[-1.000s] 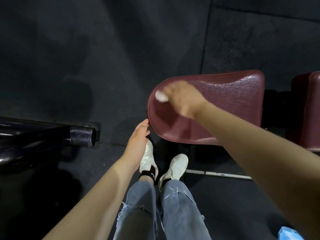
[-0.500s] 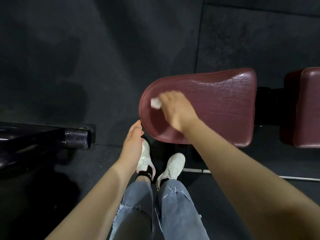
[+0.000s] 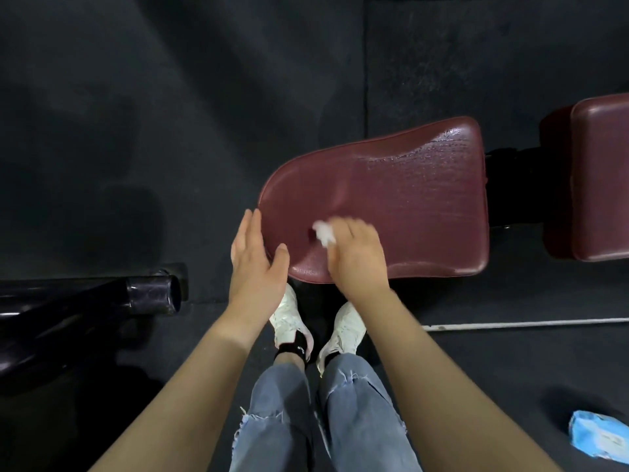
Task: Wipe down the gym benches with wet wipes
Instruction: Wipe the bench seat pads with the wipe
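Note:
A maroon padded bench seat (image 3: 408, 199) fills the middle of the view, glistening wet across its right half. My right hand (image 3: 357, 253) presses a crumpled white wet wipe (image 3: 324, 233) onto the seat's near left part, fingers curled over it. My left hand (image 3: 255, 260) lies open against the seat's rounded left edge, thumb on top of the pad. A second maroon pad (image 3: 599, 185) sits at the right, across a dark gap.
A black metal tube (image 3: 149, 294) of another machine juts in from the left at floor level. A blue pack of wipes (image 3: 599, 437) lies on the dark rubber floor at lower right. My white shoes (image 3: 289, 318) stand just under the seat's near edge.
My right hand has drawn the wipe from the seat's far left rim toward the near edge. My left hand has moved up from beside the seat onto its left edge.

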The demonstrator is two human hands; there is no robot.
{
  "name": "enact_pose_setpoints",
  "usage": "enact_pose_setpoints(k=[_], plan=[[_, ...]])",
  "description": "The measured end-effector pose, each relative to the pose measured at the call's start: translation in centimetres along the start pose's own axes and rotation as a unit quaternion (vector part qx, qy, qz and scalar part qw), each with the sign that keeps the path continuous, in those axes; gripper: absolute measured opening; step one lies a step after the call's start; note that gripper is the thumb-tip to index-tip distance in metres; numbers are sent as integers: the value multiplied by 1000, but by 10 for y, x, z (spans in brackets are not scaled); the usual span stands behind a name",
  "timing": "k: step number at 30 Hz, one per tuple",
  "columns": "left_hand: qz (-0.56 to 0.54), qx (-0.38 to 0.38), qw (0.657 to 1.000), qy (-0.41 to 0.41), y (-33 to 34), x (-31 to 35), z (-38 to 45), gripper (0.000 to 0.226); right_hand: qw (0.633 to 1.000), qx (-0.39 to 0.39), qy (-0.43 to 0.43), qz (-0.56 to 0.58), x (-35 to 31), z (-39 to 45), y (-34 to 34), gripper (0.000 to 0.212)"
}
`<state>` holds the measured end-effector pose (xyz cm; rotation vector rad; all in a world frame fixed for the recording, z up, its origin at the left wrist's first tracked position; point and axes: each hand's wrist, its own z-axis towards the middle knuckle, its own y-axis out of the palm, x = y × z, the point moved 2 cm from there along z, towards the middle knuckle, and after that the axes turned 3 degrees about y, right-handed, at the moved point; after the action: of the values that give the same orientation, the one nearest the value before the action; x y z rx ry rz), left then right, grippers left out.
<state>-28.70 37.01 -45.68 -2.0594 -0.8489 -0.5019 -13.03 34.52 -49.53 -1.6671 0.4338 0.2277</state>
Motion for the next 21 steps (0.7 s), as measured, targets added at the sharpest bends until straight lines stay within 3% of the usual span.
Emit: enact_pose_setpoints(k=[3,6,10,14,18,21], plan=[[76,-20,995,61,2,7,3,68,995,95,0,9,-8,92,-8,25],[135,-39,986,87,4,10,5,69,997,55,54,-32,-6,124,-17,15],[185,-65,976,97,13,19,0,68,995,74,72,0,5,24,-13,14],[232,-85,962,114,24,23,-2,70,991,23,130,34,17,-67,-11,21],[247,-87,957,128,31,26,1,71,988,116,106,-6,22,20,-16,24],[252,-77,955,138,31,29,3,67,981,161,104,-20,26,104,-31,13]])
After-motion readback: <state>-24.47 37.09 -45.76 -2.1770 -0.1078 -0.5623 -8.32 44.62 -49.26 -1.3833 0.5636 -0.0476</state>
